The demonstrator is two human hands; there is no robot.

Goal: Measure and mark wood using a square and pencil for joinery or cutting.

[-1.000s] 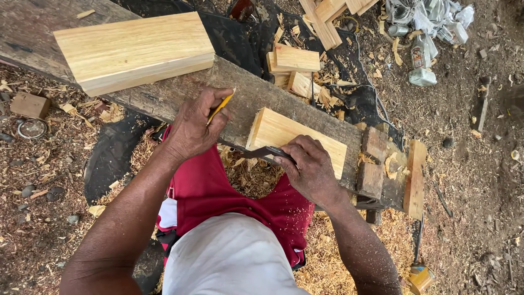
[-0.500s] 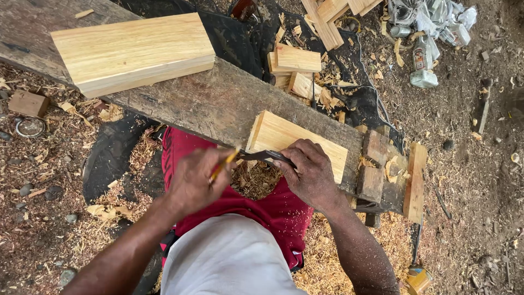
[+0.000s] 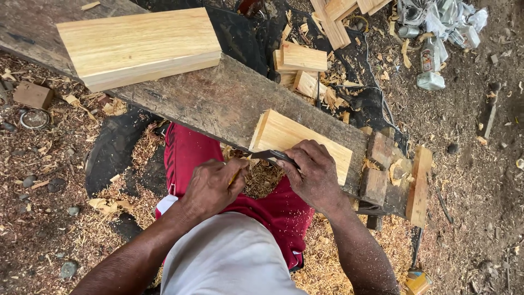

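Far left I see a small dark wood offcut point(image 3: 33, 94) on the chip-strewn ground, w/ a round metal ring point(image 3: 34, 118) just below it. Up top a big pale plank point(image 3: 139, 46) lies flat on the weathered grey beam point(image 3: 218, 101) that runs diagonally across. Below the beam, my left hand point(image 3: 213, 186) is closed around a yellow pencil point(image 3: 236, 176), only a short bit of it showing between thumb & fingers; hand sits over the red shorts point(image 3: 188, 153), just off the beam's near edge. Next, right hand point(image 3: 314, 175) curled, fingers pinching a dark metal blade-like tool point(image 3: 270, 155) held against the near corner of the smaller pale wood block point(image 3: 297, 139), which rests on the beam. Can't tell what the tool is exactly. Right of that: dark blocks point(image 3: 376, 169) & an upright pale slat point(image 3: 419, 186) at beam end. Top right, plastic bottle point(image 3: 430, 65) among scrap
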